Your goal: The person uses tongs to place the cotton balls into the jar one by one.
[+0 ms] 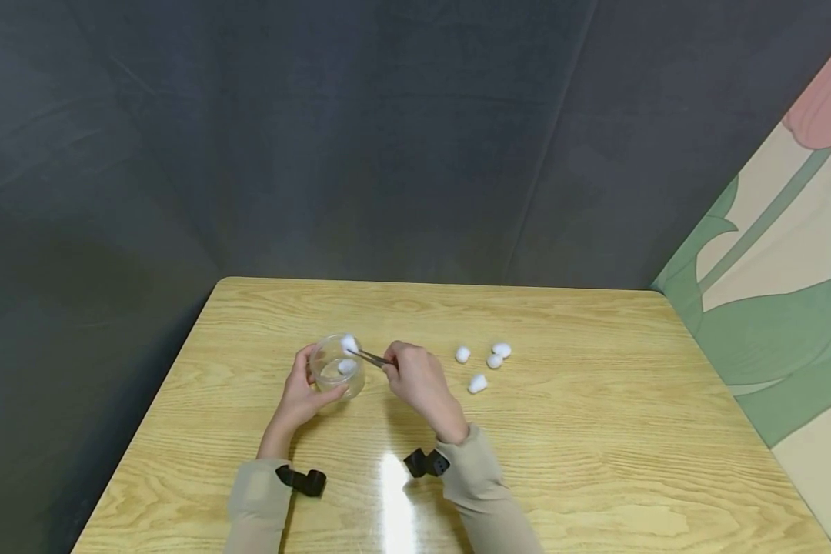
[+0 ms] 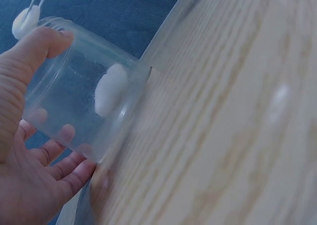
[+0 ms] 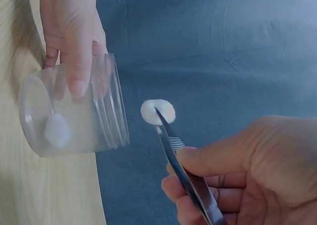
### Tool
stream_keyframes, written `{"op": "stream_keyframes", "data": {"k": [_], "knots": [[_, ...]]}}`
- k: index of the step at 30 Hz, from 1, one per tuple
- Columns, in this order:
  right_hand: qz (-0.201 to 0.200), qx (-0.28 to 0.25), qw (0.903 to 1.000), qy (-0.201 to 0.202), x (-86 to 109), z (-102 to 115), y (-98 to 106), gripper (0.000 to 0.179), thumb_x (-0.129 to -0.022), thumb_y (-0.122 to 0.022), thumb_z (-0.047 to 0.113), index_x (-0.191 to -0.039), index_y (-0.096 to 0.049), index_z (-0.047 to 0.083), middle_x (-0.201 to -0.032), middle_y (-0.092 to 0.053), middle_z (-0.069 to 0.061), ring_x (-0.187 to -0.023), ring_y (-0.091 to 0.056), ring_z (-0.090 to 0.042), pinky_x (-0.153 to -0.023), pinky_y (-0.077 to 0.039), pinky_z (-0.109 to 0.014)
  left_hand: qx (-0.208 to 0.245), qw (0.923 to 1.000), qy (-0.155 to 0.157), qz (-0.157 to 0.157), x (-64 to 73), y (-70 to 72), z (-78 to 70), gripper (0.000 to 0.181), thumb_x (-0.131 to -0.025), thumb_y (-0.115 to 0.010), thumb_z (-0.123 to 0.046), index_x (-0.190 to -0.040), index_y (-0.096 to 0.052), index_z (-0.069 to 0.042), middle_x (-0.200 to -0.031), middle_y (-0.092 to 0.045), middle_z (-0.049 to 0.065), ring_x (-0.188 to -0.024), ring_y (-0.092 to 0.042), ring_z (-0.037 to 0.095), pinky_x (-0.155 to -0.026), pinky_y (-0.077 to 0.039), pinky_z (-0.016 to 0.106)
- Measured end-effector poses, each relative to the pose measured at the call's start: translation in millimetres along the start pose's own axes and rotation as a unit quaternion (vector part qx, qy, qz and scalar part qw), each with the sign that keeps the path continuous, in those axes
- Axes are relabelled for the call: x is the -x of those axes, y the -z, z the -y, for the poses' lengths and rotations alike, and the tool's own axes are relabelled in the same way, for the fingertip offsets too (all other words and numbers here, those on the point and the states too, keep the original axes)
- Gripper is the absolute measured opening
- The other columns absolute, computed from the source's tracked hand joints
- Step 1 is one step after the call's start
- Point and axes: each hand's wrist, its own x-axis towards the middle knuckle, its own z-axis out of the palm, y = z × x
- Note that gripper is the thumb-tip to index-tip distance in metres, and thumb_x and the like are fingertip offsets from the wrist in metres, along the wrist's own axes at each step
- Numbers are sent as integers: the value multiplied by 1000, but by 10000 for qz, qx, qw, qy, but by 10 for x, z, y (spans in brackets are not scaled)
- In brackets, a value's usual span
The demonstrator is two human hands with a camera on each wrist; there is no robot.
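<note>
My left hand [image 1: 303, 396] grips a clear plastic jar [image 3: 79, 106] round its side, thumb on one side and fingers on the other. The jar stands upright on the table with its threaded mouth uncovered. Inside, one cotton ball [image 2: 111, 90] lies at the bottom. My right hand [image 1: 418, 377] pinches metal tweezers [image 3: 185, 173], whose tips clasp a second cotton ball [image 3: 158, 111]. That ball hangs just above the jar's mouth, as the right wrist view shows.
Several loose cotton balls [image 1: 478, 383] lie on the wooden table [image 1: 595, 431] to the right of my right hand. A dark curtain [image 1: 402, 138] hangs behind the table's far edge. A flower-patterned cloth [image 1: 803, 323] borders the right side.
</note>
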Motion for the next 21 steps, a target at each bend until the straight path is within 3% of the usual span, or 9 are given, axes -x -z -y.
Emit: {"op": "stream_keyframes", "data": {"k": [21], "knots": [[121,-22,9999,-57,-41,17,-135,8,-84,-68,8,-79,-61,7,-71,-61,-2,-58,-53,-14,-52,-41,-28,-43,9999,-106,-16,4,-8,-4,82,-73,-76,4,-138,-27,2,-136,-37,30,-119,-41,45,-97,-33,51]]}}
